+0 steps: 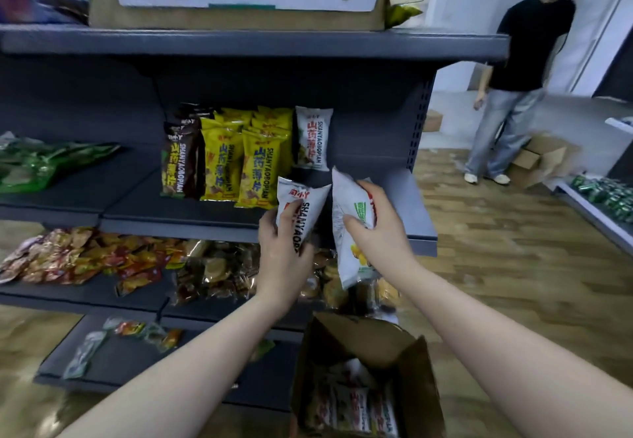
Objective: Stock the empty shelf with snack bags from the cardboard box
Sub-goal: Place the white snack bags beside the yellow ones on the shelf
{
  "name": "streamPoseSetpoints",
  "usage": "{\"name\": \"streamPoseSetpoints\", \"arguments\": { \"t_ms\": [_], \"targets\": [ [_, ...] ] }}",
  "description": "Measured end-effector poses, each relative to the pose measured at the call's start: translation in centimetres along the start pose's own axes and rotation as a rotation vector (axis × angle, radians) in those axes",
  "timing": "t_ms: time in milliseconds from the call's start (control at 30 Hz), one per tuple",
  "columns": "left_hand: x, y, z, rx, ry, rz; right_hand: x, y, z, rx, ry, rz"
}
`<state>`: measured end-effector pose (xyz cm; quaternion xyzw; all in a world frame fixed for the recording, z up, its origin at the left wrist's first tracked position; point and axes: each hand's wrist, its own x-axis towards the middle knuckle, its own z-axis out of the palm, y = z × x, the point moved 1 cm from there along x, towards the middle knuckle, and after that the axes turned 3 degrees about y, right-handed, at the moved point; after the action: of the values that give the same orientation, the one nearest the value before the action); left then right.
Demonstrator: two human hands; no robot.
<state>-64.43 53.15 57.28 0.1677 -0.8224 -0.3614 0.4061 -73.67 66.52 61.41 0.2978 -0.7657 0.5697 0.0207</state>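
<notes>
- Head view: the left hand (281, 249) holds a white snack bag (303, 206) upright, fingers curled round its lower half, just in front of the near edge of the middle shelf (394, 191).
- The right hand (375, 228) grips a second white bag (349, 232), fingers wrapped round its middle; this bag's long axis runs near-upright, tilted slightly left at the top, almost touching the first bag.
- The open slot lies just beyond both hands, to the right of the yellow bags (253, 167) and in front of one white bag standing (313, 137) at the back. The left hand looks nearer that row, so its bag would likely go first.
- The cardboard box (363, 379) sits low and near, between the forearms, flaps open, more white bags inside.
</notes>
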Motion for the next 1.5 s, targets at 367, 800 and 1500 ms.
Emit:
{"name": "streamPoseSetpoints", "arguments": {
  "t_ms": [367, 800, 1500],
  "targets": [
    [9.0, -0.5, 1.5, -0.041, 0.012, 0.138, 8.2, -1.1, 2.2, -0.092, 0.177, -0.063],
    [17.6, -3.4, 8.3, 0.010, 0.027, 0.140, 16.7, 3.0, 4.0, -0.171, 0.325, -0.090],
    [25.4, -9.1, 17.2, 0.262, 0.076, -0.080, 22.1, 8.3, 6.1, 0.014, 0.384, -0.068]
  ]
}}
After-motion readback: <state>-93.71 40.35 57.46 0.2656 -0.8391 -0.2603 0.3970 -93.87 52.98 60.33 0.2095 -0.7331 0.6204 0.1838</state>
